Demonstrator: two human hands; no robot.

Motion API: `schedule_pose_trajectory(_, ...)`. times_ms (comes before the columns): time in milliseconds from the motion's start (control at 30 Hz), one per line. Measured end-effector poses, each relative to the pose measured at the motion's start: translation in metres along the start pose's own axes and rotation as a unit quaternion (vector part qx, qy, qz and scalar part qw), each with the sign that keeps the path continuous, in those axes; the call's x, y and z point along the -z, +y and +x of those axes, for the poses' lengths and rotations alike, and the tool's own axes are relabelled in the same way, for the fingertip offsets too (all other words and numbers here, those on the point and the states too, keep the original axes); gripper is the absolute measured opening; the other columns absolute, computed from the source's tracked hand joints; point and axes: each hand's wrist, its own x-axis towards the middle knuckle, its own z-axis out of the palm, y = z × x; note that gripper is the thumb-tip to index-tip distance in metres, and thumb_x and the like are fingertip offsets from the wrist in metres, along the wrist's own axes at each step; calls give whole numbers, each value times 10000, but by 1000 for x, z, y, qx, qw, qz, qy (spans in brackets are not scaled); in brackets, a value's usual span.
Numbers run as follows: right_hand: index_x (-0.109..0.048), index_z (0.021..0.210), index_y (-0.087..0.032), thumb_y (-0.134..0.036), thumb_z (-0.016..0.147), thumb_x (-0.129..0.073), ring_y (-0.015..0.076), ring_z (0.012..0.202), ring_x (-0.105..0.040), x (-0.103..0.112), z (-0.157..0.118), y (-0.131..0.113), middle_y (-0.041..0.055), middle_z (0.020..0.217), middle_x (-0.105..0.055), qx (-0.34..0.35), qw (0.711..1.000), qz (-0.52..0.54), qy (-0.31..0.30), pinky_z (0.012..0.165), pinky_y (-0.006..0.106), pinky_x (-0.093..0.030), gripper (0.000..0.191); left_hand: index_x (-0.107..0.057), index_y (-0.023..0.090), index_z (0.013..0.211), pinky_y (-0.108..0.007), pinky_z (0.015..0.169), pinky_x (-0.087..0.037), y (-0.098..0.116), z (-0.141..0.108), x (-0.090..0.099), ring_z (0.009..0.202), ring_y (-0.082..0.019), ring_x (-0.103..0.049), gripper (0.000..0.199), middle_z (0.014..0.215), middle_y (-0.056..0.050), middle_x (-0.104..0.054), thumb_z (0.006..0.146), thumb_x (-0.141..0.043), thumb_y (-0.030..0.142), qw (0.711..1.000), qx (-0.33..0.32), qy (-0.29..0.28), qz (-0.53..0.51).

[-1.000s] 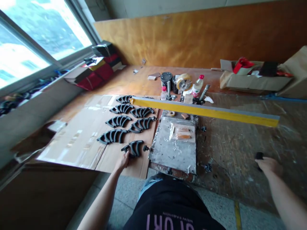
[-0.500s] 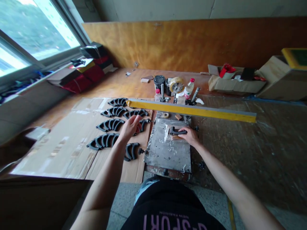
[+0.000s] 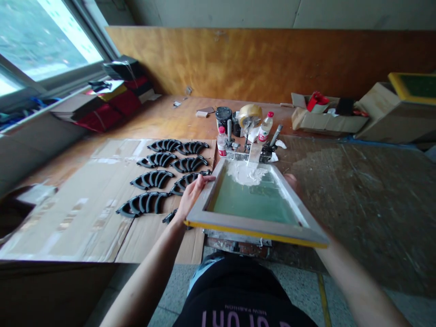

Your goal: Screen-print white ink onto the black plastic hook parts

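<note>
A screen printing frame with green mesh tilts down over the metal base plate, most of which it hides. Thick white ink lies along the mesh's far end, below a pale scraper blade. My left hand grips the frame's left side, its thumb along the edge. On the far right side is my right hand, partly hidden behind the frame, its fingers closed at the edge. Left of the frame, black curved handles lie in rows on cardboard. The handle on the plate is out of sight.
Behind the frame stand clamp posts, a black tin, a roll of tape and red-capped bottles. An open carton sits at the back right. Red boxes are stacked by the window.
The frame has swung down from its raised position over the plate. My right hand has left the black handle on the plate; both hands have moved to the frame's sides.
</note>
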Motion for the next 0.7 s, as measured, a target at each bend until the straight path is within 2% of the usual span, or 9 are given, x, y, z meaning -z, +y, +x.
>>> schedule_pose_trajectory(33, -706, 900, -79, -240, 922, -412, 149, 723, -629, 3, 10, 6, 68, 833, -695, -13, 1000, -3, 17, 716, 295, -562, 336, -697, 146, 1076, -270, 724, -484, -14, -8, 2, 875, -213, -623, 623, 1018, -75, -697, 850, -453, 672, 999, 24, -16, 18)
schedule_pose_trajectory(100, -679, 1087, -93, -239, 866, -554, 215, 949, -634, 4, 32, 5, 134, 1069, -662, -11, 999, 2, 48, 861, 366, -539, 293, -629, 157, 1236, -251, 675, -470, -46, -19, 2, 855, -205, -617, 628, 1024, -70, -692, 835, -519, 628, 996, 69, -47, 33)
schedule_pose_trajectory(167, -593, 1246, -125, -233, 799, -667, 274, 1157, -540, -3, 52, -11, 163, 1284, -546, 29, 998, 10, 48, 1000, 429, -459, 466, -480, 180, 1403, -234, 596, -441, -80, -24, -1, 739, -174, -603, 703, 922, -47, -688, 832, -548, 584, 992, 105, -59, 31)
schedule_pose_trajectory(233, -532, 1292, -128, -223, 778, -696, 303, 1220, -469, -14, 68, -36, 170, 1334, -491, 73, 997, 4, 3, 1040, 450, -408, 548, -398, 205, 1460, -220, 551, -411, -108, -24, -6, 642, -145, -568, 736, 804, -10, -656, 830, -560, 550, 990, 123, -53, 49)
schedule_pose_trajectory(300, -562, 1199, -121, -200, 803, -659, 302, 1140, -497, -26, 76, -60, 165, 1199, -570, 87, 993, -25, -77, 976, 426, -430, 415, -431, 212, 1441, -217, 549, -410, -127, -22, -10, 625, -137, -559, 704, 771, 2, -635, 829, -557, 536, 989, 127, -37, 72)
schedule_pose_trajectory(367, -595, 1069, -127, -169, 843, -586, 281, 1017, -541, -34, 73, -77, 147, 1038, -628, 83, 983, -62, -151, 880, 382, -449, 230, -464, 207, 1419, -224, 570, -430, -137, -20, -12, 653, -146, -578, 682, 795, -7, -648, 830, -549, 539, 987, 133, -32, 79)
schedule_pose_trajectory(433, -603, 995, -131, -131, 864, -518, 256, 942, -558, -36, 58, -85, 138, 985, -641, 92, 973, -85, -194, 824, 346, -443, 156, -486, 198, 1402, -242, 637, -469, -142, -19, -13, 732, -167, -616, 666, 866, -29, -679, 835, -540, 544, 987, 137, -32, 73)
schedule_pose_trajectory(600, -623, 927, -147, -56, 839, -461, 215, 914, -561, -9, 13, -82, 94, 931, -645, 259, 932, -35, -250, 804, 299, -418, 205, -505, 191, 1384, -288, 810, -494, -148, -19, -13, 929, -217, -646, 657, 1037, -61, -701, 843, -519, 564, 988, 135, -32, 69)
schedule_pose_trajectory(700, -638, 890, -181, -71, 826, -495, 194, 868, -567, 6, 14, -78, 52, 886, -647, 309, 909, 29, -279, 771, 282, -415, 191, -506, 177, 1378, -295, 830, -493, -147, -20, -14, 955, -226, -647, 665, 1062, -71, -698, 844, -514, 573, 989, 132, -35, 61)
